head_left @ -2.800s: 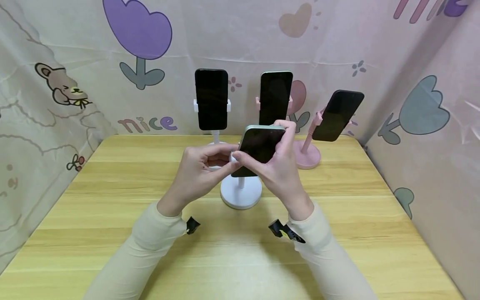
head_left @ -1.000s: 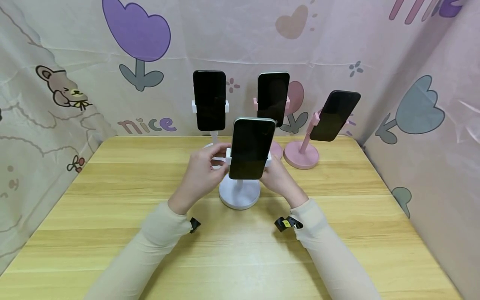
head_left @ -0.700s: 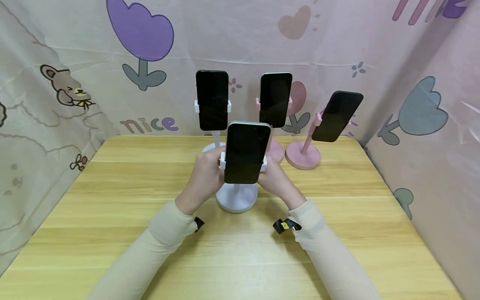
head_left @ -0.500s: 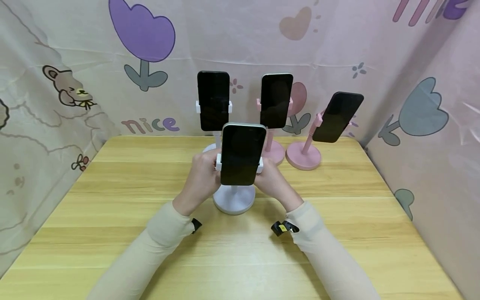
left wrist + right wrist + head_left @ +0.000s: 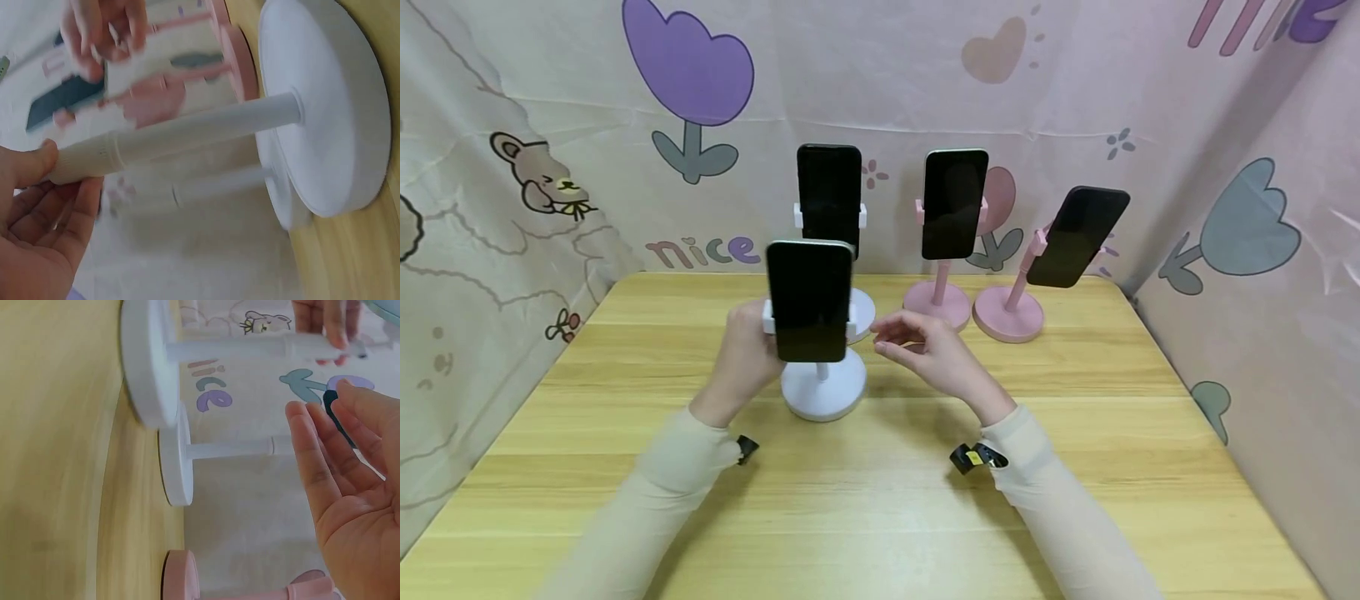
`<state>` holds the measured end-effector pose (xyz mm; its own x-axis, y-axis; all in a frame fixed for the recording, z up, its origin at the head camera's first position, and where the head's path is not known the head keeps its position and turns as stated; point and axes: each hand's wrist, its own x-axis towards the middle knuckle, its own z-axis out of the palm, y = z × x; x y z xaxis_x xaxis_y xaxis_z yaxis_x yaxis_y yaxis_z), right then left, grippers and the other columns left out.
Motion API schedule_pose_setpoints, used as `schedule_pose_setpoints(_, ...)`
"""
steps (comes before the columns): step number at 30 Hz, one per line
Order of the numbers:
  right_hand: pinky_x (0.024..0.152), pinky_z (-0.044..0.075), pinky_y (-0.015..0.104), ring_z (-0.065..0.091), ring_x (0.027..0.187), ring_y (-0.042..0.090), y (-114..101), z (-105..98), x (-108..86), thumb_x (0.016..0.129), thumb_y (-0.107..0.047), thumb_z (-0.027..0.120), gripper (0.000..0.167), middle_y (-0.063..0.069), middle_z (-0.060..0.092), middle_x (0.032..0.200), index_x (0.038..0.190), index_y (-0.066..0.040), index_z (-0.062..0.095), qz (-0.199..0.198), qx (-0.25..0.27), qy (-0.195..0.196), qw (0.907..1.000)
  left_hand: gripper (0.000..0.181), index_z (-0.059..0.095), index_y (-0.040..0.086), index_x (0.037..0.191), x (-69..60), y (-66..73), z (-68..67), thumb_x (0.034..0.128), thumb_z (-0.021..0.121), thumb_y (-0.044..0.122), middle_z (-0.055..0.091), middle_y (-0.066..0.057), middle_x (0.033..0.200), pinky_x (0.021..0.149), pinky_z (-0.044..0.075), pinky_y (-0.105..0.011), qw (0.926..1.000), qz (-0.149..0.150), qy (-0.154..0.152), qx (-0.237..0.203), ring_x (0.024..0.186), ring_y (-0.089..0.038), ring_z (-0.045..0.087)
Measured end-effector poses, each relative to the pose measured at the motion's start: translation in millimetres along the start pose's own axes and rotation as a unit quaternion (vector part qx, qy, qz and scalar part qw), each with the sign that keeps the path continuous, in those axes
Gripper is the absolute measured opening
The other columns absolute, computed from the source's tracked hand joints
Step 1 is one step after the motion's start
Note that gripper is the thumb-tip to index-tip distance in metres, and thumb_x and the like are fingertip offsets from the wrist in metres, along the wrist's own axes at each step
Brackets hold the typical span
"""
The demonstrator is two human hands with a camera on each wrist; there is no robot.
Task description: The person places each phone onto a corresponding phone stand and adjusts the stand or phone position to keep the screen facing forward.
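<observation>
A white phone stand with a dark-screened phone in its clamp stands at the front of the group. My left hand holds the upper part of its post from behind the phone; in the left wrist view the thumb and fingers pinch the ribbed collar. To the right of that stand, my right hand is in the air with its fingers loosely bent. Nothing is between those fingers in the right wrist view, where the palm shows.
Behind stands another white stand with a black phone, partly hidden. Two pink stands hold a second phone and a tilted phone at the back right. A printed cloth hangs behind the wooden table.
Both hands were at the phone and clamp earlier. My right hand has let go and is apart from the stand. My left hand has moved the stand and phone to the left.
</observation>
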<state>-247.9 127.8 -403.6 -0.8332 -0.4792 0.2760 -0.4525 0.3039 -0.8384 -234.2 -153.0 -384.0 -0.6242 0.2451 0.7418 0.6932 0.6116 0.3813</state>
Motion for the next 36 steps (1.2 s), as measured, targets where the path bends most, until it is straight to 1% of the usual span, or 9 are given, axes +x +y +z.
schedule_pose_setpoints(3,0.093,0.064,0.028,0.075,0.107,0.021,1.0,-3.0,-1.1,0.103,-0.010,0.072,0.025,0.009,0.078,0.115,0.128,-0.004,0.072,0.005,-0.005,0.000,1.0000,0.009,0.066,-0.002,0.075,-2.6,-15.2,-16.2,0.0732,0.061,-0.009,0.063,-0.015,0.064,0.055,0.043,-0.046,0.9993,-0.025,0.009,0.025,0.058,-0.026,0.053)
schedule_pose_setpoints(6,0.093,0.064,0.027,0.075,0.107,0.022,2.4,-6.1,-2.6,0.103,-0.011,0.073,0.025,0.009,0.078,0.116,0.127,-0.004,0.072,0.012,-0.007,0.000,0.9999,0.011,0.060,-0.002,0.070,-4.0,-28.1,-30.3,0.0724,0.056,-0.012,0.059,-0.016,0.062,0.057,0.039,-0.044,0.9974,-0.058,0.017,0.041,0.060,-0.023,0.045)
schedule_pose_setpoints(9,0.093,0.064,0.028,0.074,0.107,0.021,4.5,-11.2,-5.1,0.103,-0.011,0.073,0.024,0.009,0.077,0.116,0.127,-0.006,0.072,0.018,-0.008,0.002,0.9998,0.012,0.058,-0.002,0.070,-3.0,-41.3,-40.1,0.0759,0.055,-0.012,0.056,-0.015,0.062,0.057,0.037,-0.037,0.9959,-0.074,0.026,0.044,0.060,-0.019,0.041)
schedule_pose_setpoints(12,0.093,0.064,0.028,0.074,0.107,0.021,8.0,-16.9,-8.0,0.103,-0.012,0.073,0.024,0.009,0.077,0.115,0.127,-0.006,0.072,0.017,-0.010,0.005,0.9998,0.015,0.055,-0.001,0.068,-0.7,-54.1,-48.3,0.0781,0.056,-0.011,0.049,-0.010,0.059,0.057,0.030,-0.028,0.9946,-0.087,0.033,0.045,0.060,-0.013,0.034)
schedule_pose_setpoints(17,0.093,0.064,0.027,0.075,0.106,0.021,14.8,-28.2,-15.1,0.103,-0.012,0.074,0.022,0.009,0.078,0.115,0.125,-0.009,0.073,0.019,-0.025,0.015,0.9994,0.016,0.054,0.000,0.066,5.9,-77.3,-56.4,0.0798,0.054,-0.009,0.041,-0.004,0.057,0.057,0.026,-0.025,0.9920,-0.105,0.040,0.057,0.060,-0.013,0.032)
schedule_pose_setpoints(24,0.094,0.063,0.028,0.075,0.107,0.022,22.1,-42.5,-24.3,0.103,-0.013,0.073,0.022,0.009,0.077,0.115,0.125,-0.009,0.073,0.036,-0.039,0.018,0.9984,0.008,0.059,-0.006,0.078,12.7,-112.6,-66.4,0.0849,0.056,-0.008,0.054,-0.015,0.070,0.063,0.030,-0.021,0.9890,-0.134,0.045,0.044,0.066,-0.006,0.036)
schedule_pose_setpoints(29,0.093,0.062,0.025,0.075,0.106,0.022,25.9,-54.6,-30.9,0.104,-0.014,0.073,0.023,0.009,0.078,0.114,0.125,-0.007,0.073,0.051,-0.056,0.030,0.9967,0.004,0.058,-0.005,0.080,21.0,-133.2,-73.4,0.0843,0.058,-0.004,0.052,-0.008,0.071,0.065,0.031,-0.022,0.9861,-0.152,0.052,0.042,0.067,-0.003,0.036)
schedule_pose_setpoints(33,0.093,0.061,0.020,0.075,0.106,0.024,30.0,-63.8,-35.8,0.103,-0.013,0.073,0.023,0.011,0.078,0.115,0.125,-0.004,0.073,0.059,-0.063,0.042,0.9954,0.006,0.056,-0.004,0.080,24.8,-148.8,-78.3,0.0843,0.059,-0.002,0.050,-0.009,0.072,0.066,0.031,-0.023,0.9842,-0.163,0.051,0.046,0.068,-0.006,0.036)
schedule_pose_setpoints(36,0.092,0.060,0.018,0.075,0.106,0.024,34.8,-68.9,-38.4,0.103,-0.013,0.073,0.024,0.012,0.078,0.116,0.125,-0.002,0.072,0.063,-0.063,0.045,0.9951,0.003,0.057,-0.003,0.082,24.4,-159.7,-83.8,0.0847,0.057,-0.002,0.049,0.002,0.072,0.068,0.030,-0.024,0.9814,-0.179,0.052,0.046,0.071,-0.008,0.036)
